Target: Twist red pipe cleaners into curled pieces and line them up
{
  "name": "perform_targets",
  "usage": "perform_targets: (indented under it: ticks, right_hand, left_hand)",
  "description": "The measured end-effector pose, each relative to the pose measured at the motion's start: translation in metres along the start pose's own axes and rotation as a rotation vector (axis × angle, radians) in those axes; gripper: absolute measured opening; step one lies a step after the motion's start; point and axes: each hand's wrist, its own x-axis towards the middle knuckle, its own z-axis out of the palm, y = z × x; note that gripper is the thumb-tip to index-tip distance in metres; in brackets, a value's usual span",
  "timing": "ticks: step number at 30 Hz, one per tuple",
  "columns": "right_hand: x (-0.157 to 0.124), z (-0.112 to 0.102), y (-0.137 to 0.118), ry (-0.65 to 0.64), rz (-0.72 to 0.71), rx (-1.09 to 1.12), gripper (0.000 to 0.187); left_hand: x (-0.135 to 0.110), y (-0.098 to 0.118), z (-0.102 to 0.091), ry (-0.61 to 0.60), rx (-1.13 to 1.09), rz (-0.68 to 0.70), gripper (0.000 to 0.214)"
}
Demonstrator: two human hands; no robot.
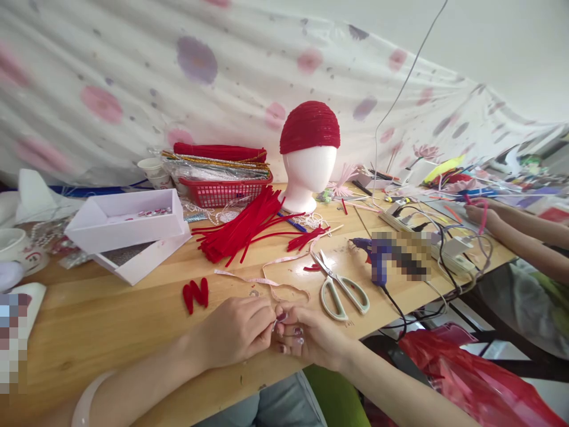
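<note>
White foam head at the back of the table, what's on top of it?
A red, ridged cap covers the top of the white foam head. The crown underneath is hidden, so its surface can't be seen.

White sheeting [240, 77] blotched pink and purple, pale wall [511, 47] above, light wooden table [111, 326] in front
</note>
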Motion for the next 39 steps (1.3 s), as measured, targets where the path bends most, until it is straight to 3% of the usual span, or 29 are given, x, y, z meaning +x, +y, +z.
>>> perform_targets:
  ticks: [4, 12, 19, 22, 24, 27, 29, 32, 36, 39]
  right_hand:
    - [0.002, 0.003, 0.000, 0.078, -0.201, -0.332, 0.010]
    - [-0.014, 0.005, -0.007, 0.092, -0.563, -1.159, 0.016]
    - [-0.016, 0.004, -0.008, -0.083, -1.021, -1.992, 0.022]
    - [-0.016, 0.004, -0.010, -0.203, -1.155, -2.181, 0.031]
    - [-0.018, 0.006, -0.015, -0.288, -1.182, -2.204, 0.033]
    - [-0.019, 0.007, -0.027, -0.402, -1.151, -2.227, 0.032]
    - [-0.019, 0.007, -0.037, -0.406, -1.085, -2.158, 0.029]
    - [-0.020, 0.003, -0.045, -0.237, -0.976, -1.906, 0.023]
    - [-0.021, 0.004, -0.036, 0.094, -0.667, -1.411, 0.034]
    - [-0.014, 0.010, -0.020, 0.095, -0.444, -0.912, 0.045]
  left_hand:
    - [-0.003, 0.003, 0.003, -0.032, -0.075, -0.112, 0.021]
    - [0.010, 0.022, -0.009, -0.190, -0.434, -0.677, 0.025]
    - [0.013, 0.021, -0.003, -0.305, -0.999, -1.101, 0.025]
    - [0.016, 0.015, -0.002, -0.336, -1.270, -1.320, 0.022]
    - [0.019, 0.009, -0.004, -0.406, -1.435, -1.443, 0.022]
    - [0.023, 0.000, -0.008, -0.525, -1.538, -1.482, 0.023]
    - [0.024, -0.002, -0.010, -0.501, -1.565, -1.484, 0.021]
    - [0.025, 0.001, -0.011, -0.299, -1.552, -1.443, 0.017]
    - [0.024, 0.008, -0.014, -0.058, -1.376, -1.203, 0.019]
    - [0.024, 0.012, -0.016, -0.037, -1.192, -1.069, 0.023]
